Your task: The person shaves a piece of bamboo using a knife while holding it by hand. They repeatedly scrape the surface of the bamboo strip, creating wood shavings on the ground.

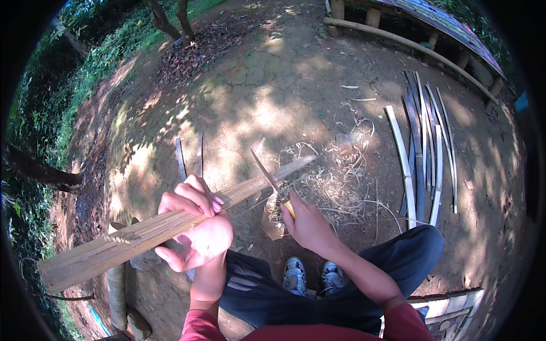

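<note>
A long, flat bamboo slat runs slantwise from the near left up toward the middle. My left hand is closed round it, with the palm below and the fingers curled over the top. My right hand grips a knife by its yellowish handle. The narrow blade points up and to the left and crosses the slat near its far, thinner end. Whether its edge bites into the bamboo I cannot tell. Beneath the slat, partly covered, is a brown wooden block.
Pale curled shavings litter the ground in front of my shoes. Several long strips lie at the right. Two short dark strips lie beyond my left hand. A bamboo-framed platform stands far right; a log lies near left.
</note>
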Demonstrator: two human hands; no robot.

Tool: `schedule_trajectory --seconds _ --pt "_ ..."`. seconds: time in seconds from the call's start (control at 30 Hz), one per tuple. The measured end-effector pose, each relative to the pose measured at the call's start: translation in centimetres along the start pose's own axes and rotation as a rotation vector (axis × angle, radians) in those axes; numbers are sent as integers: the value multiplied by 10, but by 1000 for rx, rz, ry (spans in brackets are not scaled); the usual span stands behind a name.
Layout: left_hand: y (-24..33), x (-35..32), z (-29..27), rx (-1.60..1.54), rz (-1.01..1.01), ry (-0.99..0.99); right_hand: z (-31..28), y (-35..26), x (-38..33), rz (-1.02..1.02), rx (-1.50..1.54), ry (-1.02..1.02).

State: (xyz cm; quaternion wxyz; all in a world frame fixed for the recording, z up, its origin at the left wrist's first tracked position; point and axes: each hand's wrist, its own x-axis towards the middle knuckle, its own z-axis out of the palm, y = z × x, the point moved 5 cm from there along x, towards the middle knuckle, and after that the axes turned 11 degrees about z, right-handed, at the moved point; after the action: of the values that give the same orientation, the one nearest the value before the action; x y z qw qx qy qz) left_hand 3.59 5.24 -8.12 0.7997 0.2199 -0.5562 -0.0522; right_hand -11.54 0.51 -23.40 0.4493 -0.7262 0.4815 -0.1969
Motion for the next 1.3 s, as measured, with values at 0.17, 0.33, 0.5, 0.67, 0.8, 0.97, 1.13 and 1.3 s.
schedule_trajectory --seconds 0.17,0.33,0.5,0.67,0.8,0.97,1.13,1.3 --pt "-7 5 -2 -59 43 19 -3 -15 -6 29 -89 -25" --pt "-8 1 0 -84 45 34 1 -4 -1 111 -134 3" --pt "-11 2 -10 -128 36 67 3 -15 -3 43 -133 8" --pt "-10 0 -8 -166 76 23 9 7 8 48 -187 94" --pt "-9 0 -21 -159 50 39 11 -16 -3 19 -184 30" --pt "-14 -7 -8 -214 89 54 19 23 3 13 -218 85" --pt "-5 -1 -20 -189 101 -36 12 -19 -11 -21 -86 27" --pt "-11 -5 -13 -215 98 -26 13 25 11 -14 -216 180"
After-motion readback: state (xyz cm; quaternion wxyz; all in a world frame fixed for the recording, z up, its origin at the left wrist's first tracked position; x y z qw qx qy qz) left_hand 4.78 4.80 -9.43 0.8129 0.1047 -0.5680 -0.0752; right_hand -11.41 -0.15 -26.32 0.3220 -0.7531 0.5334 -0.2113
